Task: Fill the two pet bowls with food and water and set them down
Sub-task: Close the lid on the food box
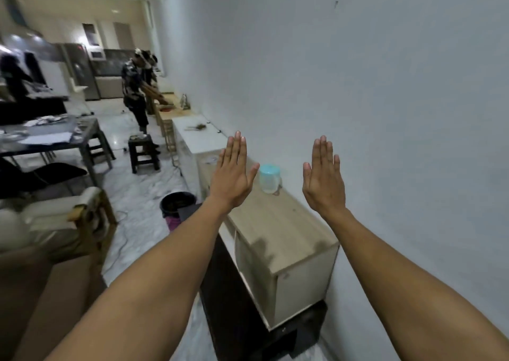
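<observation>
Head view: my left hand (234,173) and right hand (323,176) hover flat, fingers straight, empty. No pet bowls visible. Clear blue-lidded plastic jug (269,180) between them on pale wooden cabinet (278,231) looks light, slick; I'd take its handle.

2 flat hands raised, left hand (232,172), right hand (324,173), teal-lidded jug (270,178) on wooden cabinet (278,228)

clear jug (270,180) with turquoise lid, pale wood-grain cabinet (278,228), black bucket (177,205), white wall (358,85)
</observation>
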